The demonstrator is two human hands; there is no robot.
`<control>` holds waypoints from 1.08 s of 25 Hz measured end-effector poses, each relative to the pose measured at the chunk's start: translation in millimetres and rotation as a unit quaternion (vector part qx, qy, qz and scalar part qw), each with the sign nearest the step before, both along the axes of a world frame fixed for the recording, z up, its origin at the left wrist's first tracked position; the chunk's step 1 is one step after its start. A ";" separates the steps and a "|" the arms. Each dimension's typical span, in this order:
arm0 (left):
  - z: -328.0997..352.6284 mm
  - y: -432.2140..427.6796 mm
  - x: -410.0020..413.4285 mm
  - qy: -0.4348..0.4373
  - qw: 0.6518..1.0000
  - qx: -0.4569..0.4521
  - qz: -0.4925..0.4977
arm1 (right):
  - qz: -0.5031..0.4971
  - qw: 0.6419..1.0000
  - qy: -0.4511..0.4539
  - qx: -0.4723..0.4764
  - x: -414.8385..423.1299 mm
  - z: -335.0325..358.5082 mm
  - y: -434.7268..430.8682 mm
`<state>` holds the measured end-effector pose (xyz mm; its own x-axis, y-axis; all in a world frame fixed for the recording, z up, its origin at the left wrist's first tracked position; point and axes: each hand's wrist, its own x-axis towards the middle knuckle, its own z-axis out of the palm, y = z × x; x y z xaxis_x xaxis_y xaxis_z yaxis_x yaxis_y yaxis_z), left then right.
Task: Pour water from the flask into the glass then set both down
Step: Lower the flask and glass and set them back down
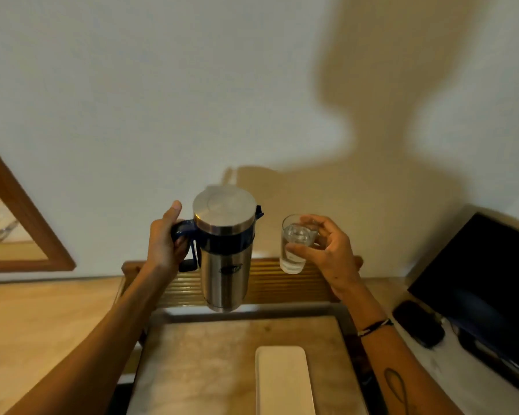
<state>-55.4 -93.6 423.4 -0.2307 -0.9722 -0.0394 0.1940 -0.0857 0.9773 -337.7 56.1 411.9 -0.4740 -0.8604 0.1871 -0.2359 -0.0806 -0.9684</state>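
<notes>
Both things held up in the air in front of a pale wall, above the far edge of a marbled worktop (210,363). Left hand (165,244) wrapped round the dark blue handle (186,235) of the steel flask (224,250), fingers closed tight on it, thumb raised beside the lid. Flask upright or nearly so, its round metal lid (224,209) facing the camera, a small blue spout tab on its right edge, its base hanging clear of the worktop. Just to the right, not touching the flask, a clear glass (295,244), pinched between thumb and curled fingers of the right hand (327,247), partly filled with water, held roughly upright. Mouth of the glass level with the flask's collar; no stream between them visible. On the right wrist, a thin dark band (375,326); on the forearm below, a looped dark mark. Behind and beneath the hands, a slatted wooden rail (270,283). On the worktop near the bottom edge, a long white rectangular tray (282,381). Far left, a wood-framed mirror (21,211) on the wall; far right, a dark screen (486,280) with a small black object (417,326) beside it. Large soft shadow of the person across the wall.
</notes>
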 end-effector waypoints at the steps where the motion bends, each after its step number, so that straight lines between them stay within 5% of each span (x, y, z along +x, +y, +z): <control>1: -24.7 3.5 1.5 -0.015 1.000 0.005 0.012 | -0.007 1.000 -0.004 0.019 2.3 -25.0 3.1; 15: -426.9 38.9 31.2 -0.195 0.967 0.154 0.062 | -0.020 0.946 -0.040 0.320 26.0 -445.0 41.4; 20: -505.7 58.0 44.9 -0.165 0.961 0.214 0.063 | -0.031 0.920 -0.031 0.390 26.2 -521.7 51.1; 27: -526.1 72.6 39.9 -0.116 0.958 0.251 0.071 | -0.044 0.907 0.007 0.419 20.9 -560.1 62.5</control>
